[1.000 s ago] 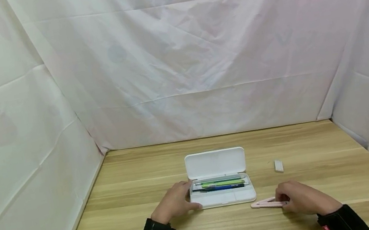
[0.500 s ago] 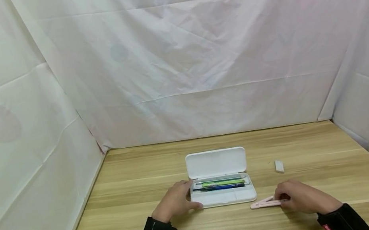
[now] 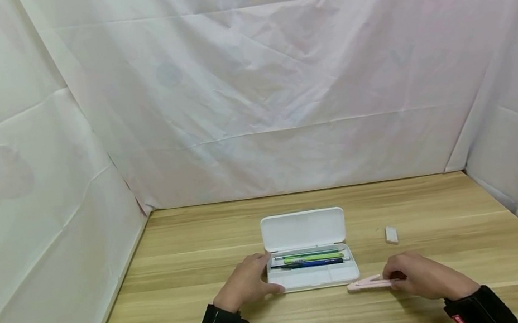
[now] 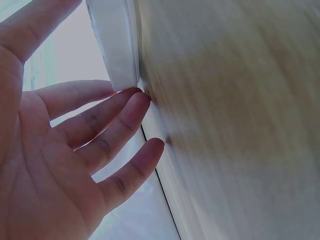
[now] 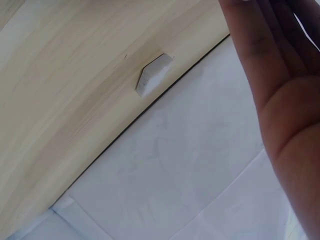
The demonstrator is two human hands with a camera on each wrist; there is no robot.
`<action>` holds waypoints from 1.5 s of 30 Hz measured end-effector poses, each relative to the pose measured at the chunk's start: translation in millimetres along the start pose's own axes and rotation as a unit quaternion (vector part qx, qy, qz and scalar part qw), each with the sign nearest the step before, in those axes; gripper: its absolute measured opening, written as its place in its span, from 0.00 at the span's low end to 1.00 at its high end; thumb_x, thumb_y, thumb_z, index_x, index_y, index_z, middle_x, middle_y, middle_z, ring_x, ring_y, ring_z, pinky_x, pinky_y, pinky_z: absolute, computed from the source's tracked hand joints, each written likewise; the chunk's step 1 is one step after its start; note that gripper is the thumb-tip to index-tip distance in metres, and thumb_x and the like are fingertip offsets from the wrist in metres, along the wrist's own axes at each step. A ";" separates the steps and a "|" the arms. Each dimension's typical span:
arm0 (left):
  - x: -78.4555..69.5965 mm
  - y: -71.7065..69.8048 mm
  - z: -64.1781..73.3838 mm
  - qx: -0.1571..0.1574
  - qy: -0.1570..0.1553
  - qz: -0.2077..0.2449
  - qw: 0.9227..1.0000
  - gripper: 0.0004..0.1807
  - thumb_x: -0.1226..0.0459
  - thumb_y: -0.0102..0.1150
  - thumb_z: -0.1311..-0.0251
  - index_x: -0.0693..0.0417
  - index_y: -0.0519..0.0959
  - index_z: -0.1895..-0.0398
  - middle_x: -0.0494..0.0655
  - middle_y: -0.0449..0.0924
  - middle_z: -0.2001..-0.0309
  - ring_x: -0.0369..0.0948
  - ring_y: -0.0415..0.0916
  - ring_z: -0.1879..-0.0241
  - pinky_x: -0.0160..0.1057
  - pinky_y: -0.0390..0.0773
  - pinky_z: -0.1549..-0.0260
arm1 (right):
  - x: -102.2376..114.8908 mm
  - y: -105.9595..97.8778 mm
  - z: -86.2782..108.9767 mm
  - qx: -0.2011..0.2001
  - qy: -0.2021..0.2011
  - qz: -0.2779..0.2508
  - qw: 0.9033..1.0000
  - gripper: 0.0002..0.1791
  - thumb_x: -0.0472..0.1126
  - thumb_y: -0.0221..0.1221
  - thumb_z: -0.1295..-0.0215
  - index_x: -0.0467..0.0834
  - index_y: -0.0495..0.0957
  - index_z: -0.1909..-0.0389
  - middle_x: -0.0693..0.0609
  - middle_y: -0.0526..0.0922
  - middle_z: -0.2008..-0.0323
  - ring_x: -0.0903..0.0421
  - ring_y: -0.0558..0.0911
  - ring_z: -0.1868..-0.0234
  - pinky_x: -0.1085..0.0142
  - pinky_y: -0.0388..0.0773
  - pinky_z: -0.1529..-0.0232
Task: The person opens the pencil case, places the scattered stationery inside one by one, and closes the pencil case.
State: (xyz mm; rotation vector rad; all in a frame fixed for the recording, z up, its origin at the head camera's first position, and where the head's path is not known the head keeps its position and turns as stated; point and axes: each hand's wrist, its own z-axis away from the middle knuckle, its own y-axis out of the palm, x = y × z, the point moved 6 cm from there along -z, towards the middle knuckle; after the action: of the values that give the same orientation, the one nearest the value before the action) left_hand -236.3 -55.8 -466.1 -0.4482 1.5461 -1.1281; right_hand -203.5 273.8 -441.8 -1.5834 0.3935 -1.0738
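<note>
An open white pencil case [image 3: 314, 277] lies on the table, lid raised at the back. Several pens [image 3: 312, 260], green and blue-black, lie in its rear compartment. My left hand [image 3: 243, 285] holds the case's left end, thumb at the front corner and fingers toward the back. In the left wrist view its fingertips touch the case's corner [image 4: 117, 50]. My right hand [image 3: 416, 275] pinches the right end of a slim pink two-armed tool [image 3: 367, 284], its arms meeting at the left near the case's front right corner. The right wrist view does not show this tool.
A small white eraser [image 3: 391, 235] lies on the wooden table [image 3: 200, 238], right of the case and behind my right hand. White cloth [image 3: 279, 96] hangs along the back and both sides of the table.
My right hand and the pink tool have shifted slightly left, bringing the tool's tip just in front of the case's right corner. The left hand and pencil case hold still.
</note>
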 end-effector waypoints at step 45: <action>-0.3 1.0 0.6 -0.008 0.011 -0.007 1.000 0.49 0.46 0.75 0.52 0.58 0.68 0.29 0.56 0.73 0.35 0.52 0.69 0.35 0.52 0.71 0.35 | 33.1 -5.7 -50.5 -0.019 -0.018 0.008 1.000 0.06 0.34 0.65 0.37 0.46 0.84 0.62 0.59 0.83 0.65 0.68 0.76 0.65 0.69 0.79 0.67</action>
State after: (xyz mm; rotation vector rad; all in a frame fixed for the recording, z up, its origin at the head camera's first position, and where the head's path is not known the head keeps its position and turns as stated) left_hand -235.4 -55.3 -466.7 -0.4601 1.5735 -1.1360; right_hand -228.0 221.0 -424.7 -1.6287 0.4034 -1.0292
